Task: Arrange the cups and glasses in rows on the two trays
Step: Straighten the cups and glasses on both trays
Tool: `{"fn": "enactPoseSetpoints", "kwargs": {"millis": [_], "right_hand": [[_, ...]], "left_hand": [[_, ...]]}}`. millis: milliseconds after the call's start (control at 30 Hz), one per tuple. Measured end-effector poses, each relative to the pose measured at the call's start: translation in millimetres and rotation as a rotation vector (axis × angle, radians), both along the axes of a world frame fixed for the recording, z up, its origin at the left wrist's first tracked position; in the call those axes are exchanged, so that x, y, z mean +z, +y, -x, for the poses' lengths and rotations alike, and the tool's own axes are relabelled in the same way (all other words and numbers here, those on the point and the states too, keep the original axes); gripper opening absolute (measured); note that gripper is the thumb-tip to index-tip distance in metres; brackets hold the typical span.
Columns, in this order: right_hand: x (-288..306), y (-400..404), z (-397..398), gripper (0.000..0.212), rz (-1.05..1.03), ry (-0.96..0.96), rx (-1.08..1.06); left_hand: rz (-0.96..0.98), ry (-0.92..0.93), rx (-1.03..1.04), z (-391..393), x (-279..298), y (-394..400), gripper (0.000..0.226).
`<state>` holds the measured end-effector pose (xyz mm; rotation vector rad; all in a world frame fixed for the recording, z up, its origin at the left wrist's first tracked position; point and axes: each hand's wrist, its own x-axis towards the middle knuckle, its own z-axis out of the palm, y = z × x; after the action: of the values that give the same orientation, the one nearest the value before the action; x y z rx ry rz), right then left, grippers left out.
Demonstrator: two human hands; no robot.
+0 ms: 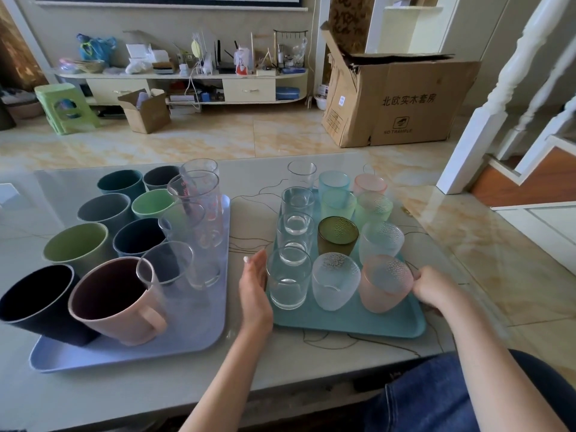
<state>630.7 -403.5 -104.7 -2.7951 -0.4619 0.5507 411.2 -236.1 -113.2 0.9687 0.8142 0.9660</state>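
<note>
A: What is seen in the head view?

B: Two trays are laid side by side on the table (pixel 280 369). The lilac tray (pixel 199 322) at 9 o'clock is loaded with two rows of coloured cups (pixel 103 210) and a row of tall clear glasses (pixel 199 213) along its right edge. The teal tray (pixel 358 319) at 3 o'clock is filled with three rows: clear tumblers (pixel 288 277) on the left, then frosted and tinted glasses, a dark green glass (pixel 337 234) among them.

A: How are the hands placed, and why?

B: The left hand (pixel 254 291) is laid flat against the teal tray's left edge, fingers straight and together, just beside the nearest tumbler. The right hand (pixel 431 288) is curled at the tray's right edge, beside the pink glass (pixel 385 283). Whether the rim, or the glass, is actually pinched by that grip cannot be told. It is judged that the tray is being steadied or squared from both sides, so that nothing is toppled.

A: How far along is the task judged to be?

B: It appears nearly finished; the rows are formed on both trays. A few glasses at 12 o'clock seem to stand at or past the teal tray's far edge, though this is not clearly shown.

A: And the surface and room?

B: The table is pale, glossy and marked with thin dark lines. Beyond it at 12 o'clock a marbled tile floor, a low cluttered cabinet (pixel 187 79), a green stool (pixel 65 107) and cardboard boxes (pixel 396 98) are seen; a white stair rail (pixel 498 88) is at 2 o'clock.
</note>
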Motion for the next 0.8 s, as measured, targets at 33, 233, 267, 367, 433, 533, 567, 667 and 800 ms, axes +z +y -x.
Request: {"fn": "enactPoseSetpoints", "kwargs": {"millis": [33, 233, 267, 367, 433, 533, 567, 667, 800], "right_hand": [[1.9, 0.7, -1.7, 0.025, -0.061, -0.034, -0.024], [25.3, 28.3, -22.6, 0.025, -0.848, -0.111, -0.249], [26.2, 34.5, -30.3, 0.025, -0.972, -0.039, -0.314], [25.3, 47.4, -62.0, 0.016, -1.114, 0.089, -0.387], [21.4, 58.1, -83.9, 0.017, -1.116, 0.139, -0.379], [18.2, 80.2, -111.4, 0.043, -1.137, 0.219, -0.371], [18.4, 86.7, -118.0, 0.049, -1.139, 0.237, -0.341], [10.8, 100.2, -135.2, 0.058, -1.121, 0.288, -0.222], [-8.7, 112.0, -147.9, 0.058, -1.24, 0.377, -0.242]], "left_hand": [[0.021, -0.01, -0.029, -0.4, 0.0, 6.3, 0.05], [0.094, -0.046, -0.081, -21.8, 3.2, 42.8, 0.055], [0.116, -0.07, -0.109, -26.2, 2.5, 50.6, 0.056], [0.101, -0.065, -0.201, -42.1, 1.0, 72.9, 0.058], [0.106, -0.07, -0.225, -54.0, 3.0, 85.3, 0.059], [0.065, -0.061, -0.205, -73.3, 0.3, 102.2, 0.058], [0.035, -0.036, -0.203, -80.3, -2.1, 109.0, 0.058], [-0.017, 0.04, -0.232, -104.1, -8.2, 132.2, 0.057], [-0.052, 0.057, -0.319, -130.9, -15.8, 157.9, 0.059]]}}
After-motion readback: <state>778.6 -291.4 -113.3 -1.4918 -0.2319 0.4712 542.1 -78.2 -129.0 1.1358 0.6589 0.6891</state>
